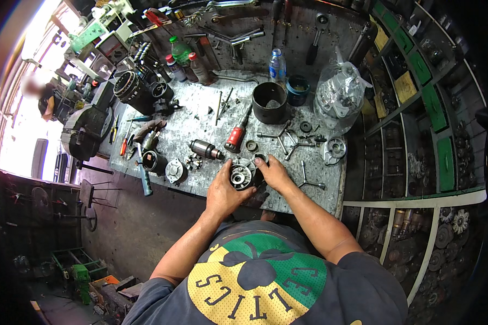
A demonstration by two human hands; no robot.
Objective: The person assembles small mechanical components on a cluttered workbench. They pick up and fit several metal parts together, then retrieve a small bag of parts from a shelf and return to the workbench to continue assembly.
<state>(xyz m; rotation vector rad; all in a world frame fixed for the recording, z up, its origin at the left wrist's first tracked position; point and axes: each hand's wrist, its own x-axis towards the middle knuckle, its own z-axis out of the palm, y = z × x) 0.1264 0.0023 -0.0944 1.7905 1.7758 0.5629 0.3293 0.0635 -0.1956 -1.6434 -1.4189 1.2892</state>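
My left hand point(223, 192) and my right hand point(273, 173) both grip a round grey metal housing point(241, 175) with a central hole, held just above the near edge of the metal workbench point(200, 116). The left hand cups its left side and the right hand wraps its right side. A small ring part point(261, 158) sits against the housing at my right fingertips. A cylindrical armature point(205, 149) lies left of the hands, and a round end cover point(174, 170) lies further left.
A red-handled tool point(236, 135), a black cylinder point(269, 102), a plastic-bagged alternator point(339, 97), bottles point(277, 66), wrenches point(305, 181) and a hammer point(142, 176) crowd the bench. A vise point(84, 130) stands left. Parts shelves point(417, 108) fill the right. A person point(46, 100) stands far left.
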